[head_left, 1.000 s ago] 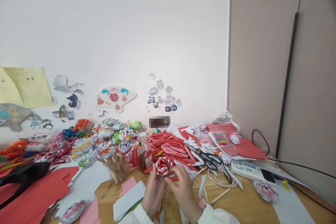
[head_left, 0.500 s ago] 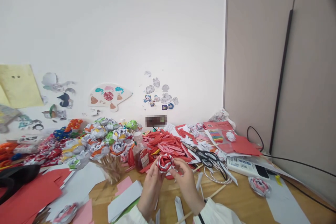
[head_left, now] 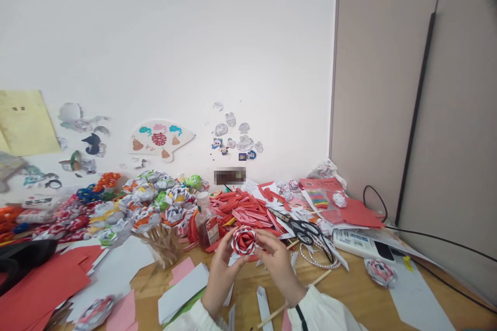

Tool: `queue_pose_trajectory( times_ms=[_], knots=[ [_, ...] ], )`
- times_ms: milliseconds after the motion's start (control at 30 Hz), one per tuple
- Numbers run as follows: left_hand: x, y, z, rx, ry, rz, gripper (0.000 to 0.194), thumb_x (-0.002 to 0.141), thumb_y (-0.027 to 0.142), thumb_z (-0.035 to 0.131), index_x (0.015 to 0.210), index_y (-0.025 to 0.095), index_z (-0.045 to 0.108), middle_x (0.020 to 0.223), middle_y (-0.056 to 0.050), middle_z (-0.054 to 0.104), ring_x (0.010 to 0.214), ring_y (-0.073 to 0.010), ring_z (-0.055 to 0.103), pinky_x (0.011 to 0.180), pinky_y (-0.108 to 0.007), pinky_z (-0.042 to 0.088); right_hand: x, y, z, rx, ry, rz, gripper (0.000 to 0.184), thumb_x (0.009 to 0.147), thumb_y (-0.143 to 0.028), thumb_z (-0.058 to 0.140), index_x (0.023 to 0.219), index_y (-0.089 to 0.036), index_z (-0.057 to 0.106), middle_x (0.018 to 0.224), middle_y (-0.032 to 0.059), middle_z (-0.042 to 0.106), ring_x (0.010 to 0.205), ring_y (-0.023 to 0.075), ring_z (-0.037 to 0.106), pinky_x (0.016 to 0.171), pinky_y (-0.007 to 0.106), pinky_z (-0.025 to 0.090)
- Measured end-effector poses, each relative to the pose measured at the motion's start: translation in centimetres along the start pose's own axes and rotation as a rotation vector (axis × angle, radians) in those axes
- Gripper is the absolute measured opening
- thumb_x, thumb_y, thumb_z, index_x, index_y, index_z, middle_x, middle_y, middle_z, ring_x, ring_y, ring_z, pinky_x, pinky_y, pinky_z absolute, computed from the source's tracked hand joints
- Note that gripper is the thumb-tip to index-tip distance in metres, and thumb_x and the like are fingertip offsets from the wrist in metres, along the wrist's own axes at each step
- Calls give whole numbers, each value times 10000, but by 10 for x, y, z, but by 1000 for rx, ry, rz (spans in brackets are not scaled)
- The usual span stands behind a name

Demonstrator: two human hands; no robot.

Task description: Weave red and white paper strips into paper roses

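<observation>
A red-and-white folded paper flower (head_left: 244, 242) is held up above the table between both hands, its open face turned toward me. My left hand (head_left: 222, 269) grips its left side, thumb below and fingers behind. From the right, my right hand (head_left: 276, 261) pinches the opposite edge with thumb and fingertips. Just behind the flower lies a heap of folded red paper strips (head_left: 248, 209). A glue bottle (head_left: 207, 225) with a red-and-white label stands left of it. Below my hands, a folded white strip (head_left: 264, 306) and a thin wooden stick (head_left: 274, 314) lie on the tabletop.
Black-handled scissors (head_left: 305, 230) and a pearl string (head_left: 316, 258) lie at right, near a white device (head_left: 355, 243). Wooden sticks (head_left: 165, 245) stand upright at left before many paper flowers (head_left: 147, 201). Red sheets (head_left: 46, 284) cover the left; a white wall (head_left: 248, 36) rises behind.
The flower has been turned in my hands, so its face shows more squarely. My fingers have shifted around its edge. The view has swung slightly to the right.
</observation>
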State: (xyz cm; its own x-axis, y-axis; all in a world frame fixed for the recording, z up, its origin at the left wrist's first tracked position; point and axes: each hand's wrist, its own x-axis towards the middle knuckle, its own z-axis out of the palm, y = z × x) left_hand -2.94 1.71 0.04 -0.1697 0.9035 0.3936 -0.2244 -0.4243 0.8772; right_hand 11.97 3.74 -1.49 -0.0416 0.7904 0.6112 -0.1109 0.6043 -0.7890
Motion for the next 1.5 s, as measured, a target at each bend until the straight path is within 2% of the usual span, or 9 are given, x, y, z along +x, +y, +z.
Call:
queue_pose_trajectory(
  times_ms=[167,333,567,733,967,1200,1333,1500],
  knots=[
    [-3,2,1,143,14,55,630,501,73,805,1072,257,613,1205,-66,600,1172,-295,492,978,-363,377,0,-7,-1,-63,-24,-26,276,759,-391,661,1003,-267,693,1105,96,651,1058,261,572,959,471,393],
    [-7,5,6,109,35,55,588,492,77,806,1022,245,617,1132,-66,624,1128,-301,517,956,-369,381,-2,-10,0,-67,-14,-35,293,780,-436,626,1014,-272,688,1109,91,651,1067,256,570,987,481,359],
    [-11,11,13,1,60,-14,637,388,41,833,967,218,633,1062,-69,649,1105,-324,521,938,-368,375,-2,-12,-1,-15,-19,-7,314,779,-469,614,1005,-265,693,1102,90,653,1066,246,571,968,449,394],
    [-9,11,12,-25,-29,-29,527,443,44,817,911,215,642,947,-47,687,944,-267,605,844,-329,427,2,-11,-4,62,-13,31,329,739,-486,647,959,-250,709,1062,96,671,1012,249,604,912,432,447],
    [-4,-2,12,-89,-20,-54,388,459,127,837,774,184,617,768,-20,685,749,-207,622,717,-291,445,2,-3,-5,55,9,57,296,724,-460,668,891,-222,725,1046,107,675,994,254,613,892,428,458],
    [-1,-14,14,-138,15,-89,409,434,219,857,732,186,579,692,6,660,677,-178,604,653,-275,439,1,2,0,31,90,84,311,707,-479,669,848,-208,728,976,107,697,942,249,634,864,411,478],
    [-1,-12,14,-142,-8,-132,440,412,220,865,745,182,578,729,-29,683,696,-206,626,668,-305,454,1,1,0,46,132,155,339,680,-479,686,865,-198,723,947,103,705,918,255,639,839,412,487],
    [-1,-8,13,-105,-24,-161,365,461,246,849,722,183,602,721,-31,687,742,-221,635,703,-321,458,1,1,-1,74,115,214,353,689,-462,677,891,-175,714,939,110,704,898,260,640,840,418,479]
  ],
)
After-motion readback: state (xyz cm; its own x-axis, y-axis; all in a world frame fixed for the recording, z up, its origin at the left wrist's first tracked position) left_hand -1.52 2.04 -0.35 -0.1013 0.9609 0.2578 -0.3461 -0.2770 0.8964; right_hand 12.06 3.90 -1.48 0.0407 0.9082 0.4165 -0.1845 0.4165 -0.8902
